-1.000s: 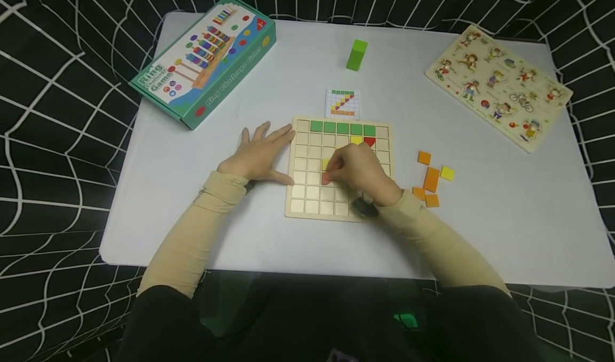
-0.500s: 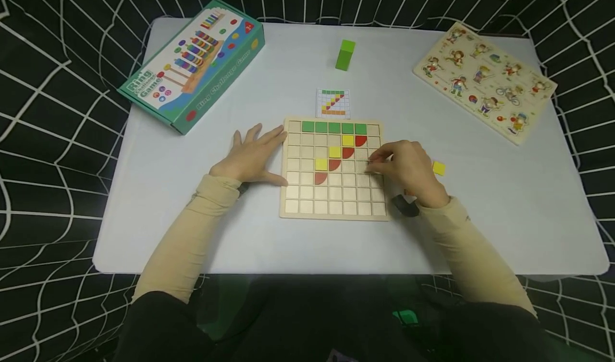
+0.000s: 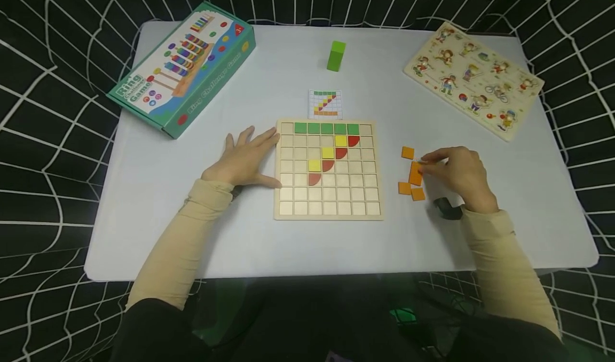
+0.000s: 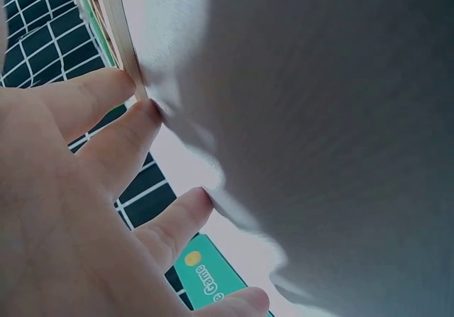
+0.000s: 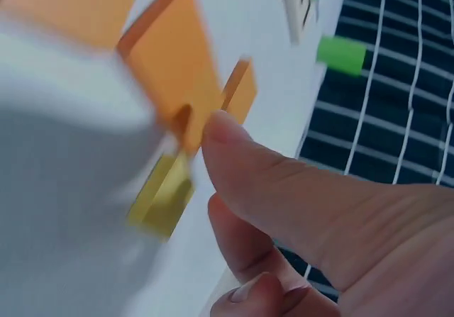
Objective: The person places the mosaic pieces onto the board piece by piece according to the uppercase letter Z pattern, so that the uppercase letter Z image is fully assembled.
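A wooden grid board (image 3: 329,217) lies mid-table. It bears a top row of green tiles (image 3: 326,129), with yellow squares (image 3: 328,152) and red quarter-round tiles (image 3: 341,153) running diagonally below. My left hand (image 3: 240,159) spreads its fingers along the board's left edge, fingertips touching it. To the right, my right hand (image 3: 458,175) is over several loose tiles, thumb and fingers loosely bent. In the right wrist view, the thumb tip overlaps an orange tile (image 5: 177,54), beside a yellow tile (image 5: 163,196). The right hand hides that yellow tile in the head view.
A small pattern card (image 3: 325,104) sits behind the board, and a green block (image 3: 336,56) farther back. At back left is a Ring Challenge Game box (image 3: 180,71). A wooden picture puzzle (image 3: 473,81) lies back right. White netting (image 3: 43,223) surrounds the table.
My right hand has left a red tile on the board and moved right to the loose orange and yellow tiles. The left hand stays at the board's edge. The head view has shifted slightly.
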### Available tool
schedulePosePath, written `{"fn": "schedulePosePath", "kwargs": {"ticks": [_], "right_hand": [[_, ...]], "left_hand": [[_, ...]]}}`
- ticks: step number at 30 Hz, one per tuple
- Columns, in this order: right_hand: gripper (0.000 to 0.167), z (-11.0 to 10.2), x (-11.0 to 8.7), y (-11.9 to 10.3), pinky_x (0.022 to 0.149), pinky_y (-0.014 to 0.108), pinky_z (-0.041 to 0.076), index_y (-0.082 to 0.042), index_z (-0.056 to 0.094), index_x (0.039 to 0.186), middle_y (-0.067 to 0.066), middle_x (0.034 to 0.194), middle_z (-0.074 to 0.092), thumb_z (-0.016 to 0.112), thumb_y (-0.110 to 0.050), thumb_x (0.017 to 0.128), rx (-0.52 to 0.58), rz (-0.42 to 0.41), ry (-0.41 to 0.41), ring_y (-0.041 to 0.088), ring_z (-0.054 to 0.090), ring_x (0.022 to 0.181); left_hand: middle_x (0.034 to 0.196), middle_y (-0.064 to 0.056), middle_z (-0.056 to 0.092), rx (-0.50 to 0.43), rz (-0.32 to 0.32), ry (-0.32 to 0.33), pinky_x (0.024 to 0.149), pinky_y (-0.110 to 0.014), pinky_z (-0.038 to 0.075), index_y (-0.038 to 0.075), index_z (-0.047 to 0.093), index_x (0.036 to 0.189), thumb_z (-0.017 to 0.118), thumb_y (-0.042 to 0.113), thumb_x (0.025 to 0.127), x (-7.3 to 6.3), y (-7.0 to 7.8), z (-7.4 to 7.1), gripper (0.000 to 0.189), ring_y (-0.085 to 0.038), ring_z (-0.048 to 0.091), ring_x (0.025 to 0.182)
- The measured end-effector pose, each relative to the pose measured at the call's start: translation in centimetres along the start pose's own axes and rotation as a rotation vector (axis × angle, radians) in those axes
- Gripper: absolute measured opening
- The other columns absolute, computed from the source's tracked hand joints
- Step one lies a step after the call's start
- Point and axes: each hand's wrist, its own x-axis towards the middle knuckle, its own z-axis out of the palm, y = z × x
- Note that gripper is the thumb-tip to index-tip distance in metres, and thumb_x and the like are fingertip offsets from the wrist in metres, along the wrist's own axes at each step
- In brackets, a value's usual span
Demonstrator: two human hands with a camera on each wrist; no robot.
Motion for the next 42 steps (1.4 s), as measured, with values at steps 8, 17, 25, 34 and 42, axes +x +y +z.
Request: {"fn": "schedulePosePath", "kwargs": {"ticks": [8,17,25,34,42], "right_hand": [[0.04,-0.1,0.0,2.0,0.066,0.04,0.045,0.0,0.071,0.126,0.035,0.134,0.062,0.073,-0.024,0.095,-0.046,0.073,-0.061,0.05,0.058,0.108],[0.039,-0.3,0.1,2.1,0.065,0.036,0.041,0.007,0.073,0.112,0.035,0.114,0.064,0.078,-0.026,0.091,-0.015,0.099,0.001,0.037,0.054,0.089],[0.045,-1.6,1.3,-0.9,0.071,0.033,0.039,0.006,0.074,0.116,0.032,0.124,0.061,0.074,-0.034,0.095,0.059,0.041,-0.034,0.033,0.051,0.097],[0.035,1.5,3.0,-8.8,0.07,0.03,0.041,-0.002,0.078,0.108,0.014,0.108,0.065,0.08,-0.032,0.091,0.151,-0.035,-0.208,0.03,0.052,0.087],[0.018,5.4,3.2,-14.8,0.075,0.028,0.04,-0.004,0.08,0.094,0.01,0.096,0.075,0.081,-0.022,0.089,0.179,-0.247,-0.29,0.019,0.051,0.09]], "left_hand": [[0.177,-0.001,0.009,-0.028,-0.005,0.006,0.119,-0.084,0.003,0.016,0.019,0.167,0.083,0.06,0.078,-0.3,-0.3,0.1,0.118,-0.048,0.0,0.162],[0.177,0.0,0.01,-0.021,-0.013,0.008,0.12,-0.083,0.004,0.017,0.019,0.167,0.082,0.061,0.078,-0.4,-0.5,0.3,0.117,-0.047,0.001,0.162],[0.178,0.0,0.009,-0.011,-0.016,0.007,0.12,-0.083,0.003,0.017,0.018,0.167,0.082,0.062,0.078,-0.4,-0.6,0.2,0.118,-0.048,0.0,0.162],[0.178,0.001,0.009,-0.002,-0.017,0.0,0.12,-0.082,0.004,0.018,0.019,0.167,0.081,0.063,0.078,-0.2,-0.5,0.2,0.118,-0.048,0.001,0.162],[0.177,0.001,0.009,-0.002,-0.014,0.003,0.121,-0.082,0.005,0.018,0.019,0.167,0.081,0.063,0.077,0.1,-0.3,0.1,0.118,-0.047,0.002,0.162]]}}
